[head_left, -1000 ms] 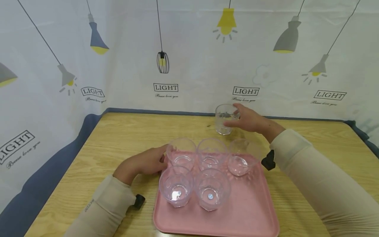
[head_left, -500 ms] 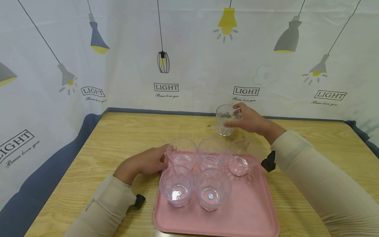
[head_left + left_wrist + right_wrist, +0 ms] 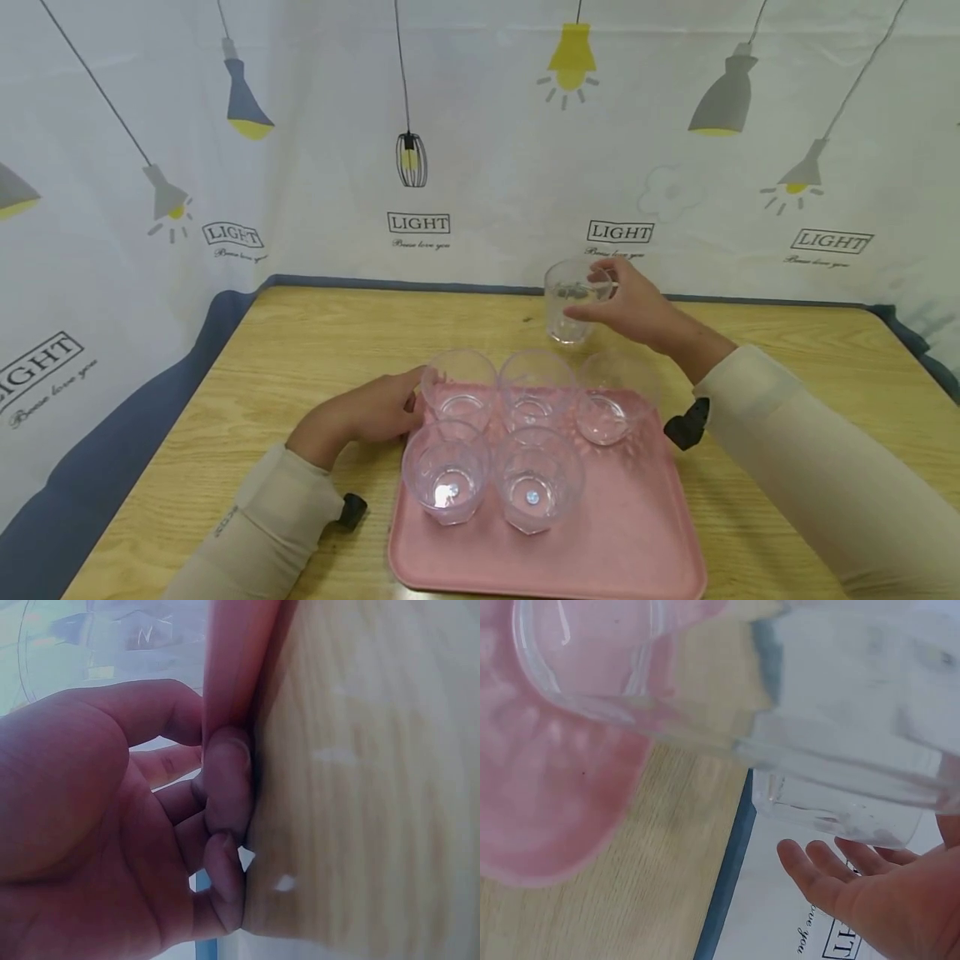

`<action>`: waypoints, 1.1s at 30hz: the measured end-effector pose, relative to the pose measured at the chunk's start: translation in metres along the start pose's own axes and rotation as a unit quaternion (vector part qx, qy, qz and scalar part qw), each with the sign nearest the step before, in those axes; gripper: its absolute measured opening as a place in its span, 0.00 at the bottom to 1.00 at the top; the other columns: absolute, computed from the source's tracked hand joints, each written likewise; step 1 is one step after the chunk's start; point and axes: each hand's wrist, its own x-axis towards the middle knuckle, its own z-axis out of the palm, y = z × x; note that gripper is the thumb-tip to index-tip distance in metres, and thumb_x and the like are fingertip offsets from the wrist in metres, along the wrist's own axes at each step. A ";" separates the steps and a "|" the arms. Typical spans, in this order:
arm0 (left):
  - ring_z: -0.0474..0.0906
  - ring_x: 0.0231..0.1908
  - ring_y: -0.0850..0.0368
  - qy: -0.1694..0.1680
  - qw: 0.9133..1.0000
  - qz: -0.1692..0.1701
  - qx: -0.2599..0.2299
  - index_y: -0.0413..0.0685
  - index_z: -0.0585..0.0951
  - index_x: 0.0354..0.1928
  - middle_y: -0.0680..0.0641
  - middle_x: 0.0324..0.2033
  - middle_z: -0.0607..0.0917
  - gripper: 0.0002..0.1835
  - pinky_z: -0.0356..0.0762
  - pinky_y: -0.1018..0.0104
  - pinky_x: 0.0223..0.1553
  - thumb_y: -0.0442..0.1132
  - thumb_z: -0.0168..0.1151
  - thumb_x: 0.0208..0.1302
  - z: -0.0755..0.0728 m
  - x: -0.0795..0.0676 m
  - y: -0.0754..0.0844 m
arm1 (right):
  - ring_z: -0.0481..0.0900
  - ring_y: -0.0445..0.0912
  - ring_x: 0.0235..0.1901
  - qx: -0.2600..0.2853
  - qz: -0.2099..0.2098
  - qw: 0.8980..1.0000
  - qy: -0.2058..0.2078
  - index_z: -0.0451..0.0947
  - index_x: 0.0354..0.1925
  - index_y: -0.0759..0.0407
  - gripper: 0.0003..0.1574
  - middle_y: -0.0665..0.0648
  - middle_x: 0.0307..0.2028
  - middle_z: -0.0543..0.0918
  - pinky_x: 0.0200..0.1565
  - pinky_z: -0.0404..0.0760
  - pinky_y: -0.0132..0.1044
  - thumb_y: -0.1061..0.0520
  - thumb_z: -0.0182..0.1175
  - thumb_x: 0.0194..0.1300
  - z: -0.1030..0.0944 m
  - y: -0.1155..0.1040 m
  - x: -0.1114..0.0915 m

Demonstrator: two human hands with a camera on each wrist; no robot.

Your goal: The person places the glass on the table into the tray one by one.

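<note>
A pink tray (image 3: 615, 542) lies on the wooden table, bearing several clear cups (image 3: 538, 479) in two rows. At its left edge my left hand (image 3: 371, 408) grips the rim; the left wrist view has the thumb inside and fingers (image 3: 229, 784) curled around the outer side. Beyond the tray, near the table's back edge, another clear cup (image 3: 561, 323) stands upright. My right hand (image 3: 641, 312) is at that cup's right side, thumb in front of it. In the right wrist view its fingers (image 3: 817, 881) are spread and fairly straight beside the cup.
Bare wooden tabletop (image 3: 247, 367) extends on both sides of the tray. A white curtain (image 3: 495, 125) with printed lamps hangs close behind the table's back edge. The front-row cups stand at the tray's left and middle.
My right hand and sleeve have shifted slightly to the right, and its fingers look a little more raised at the back cup. My left hand and the tray have stayed in place.
</note>
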 end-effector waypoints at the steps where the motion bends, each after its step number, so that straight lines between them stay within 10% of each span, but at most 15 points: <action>1: 0.75 0.28 0.57 0.001 1.000 0.001 0.001 0.57 0.62 0.74 0.51 0.25 0.80 0.33 0.74 0.61 0.38 0.39 0.57 0.68 0.000 0.000 0.000 | 0.62 0.60 0.71 0.008 -0.003 1.000 0.007 0.45 0.77 0.59 0.64 0.62 0.74 0.62 0.64 0.70 0.59 0.38 0.70 0.60 -0.001 -0.001 -0.002; 14: 0.74 0.27 0.57 0.000 1.000 -0.004 -0.003 0.57 0.61 0.75 0.51 0.23 0.78 0.33 0.74 0.61 0.39 0.40 0.56 0.71 0.002 -0.002 -0.001 | 0.68 0.51 0.68 0.091 -0.026 0.992 0.081 0.46 0.76 0.53 0.60 0.55 0.71 0.66 0.60 0.74 0.50 0.40 0.71 0.60 -0.014 -0.001 -0.028; 23: 0.75 0.31 0.57 0.002 1.000 -0.002 0.001 0.57 0.62 0.75 0.51 0.26 0.76 0.31 0.73 0.60 0.43 0.42 0.56 0.71 0.003 -0.003 0.000 | 0.71 0.47 0.64 0.106 -0.049 0.984 0.133 0.47 0.76 0.49 0.56 0.53 0.69 0.68 0.47 0.77 0.23 0.42 0.69 0.63 -0.018 0.000 -0.051; 33: 0.72 0.27 0.57 0.005 1.000 -0.001 0.004 0.55 0.61 0.75 0.51 0.24 0.75 0.32 0.73 0.61 0.38 0.44 0.56 0.72 0.002 0.000 0.000 | 0.71 0.44 0.63 0.155 -0.082 0.973 0.147 0.49 0.75 0.45 0.49 0.52 0.68 0.67 0.50 0.78 0.22 0.52 0.66 0.67 -0.024 -0.012 -0.076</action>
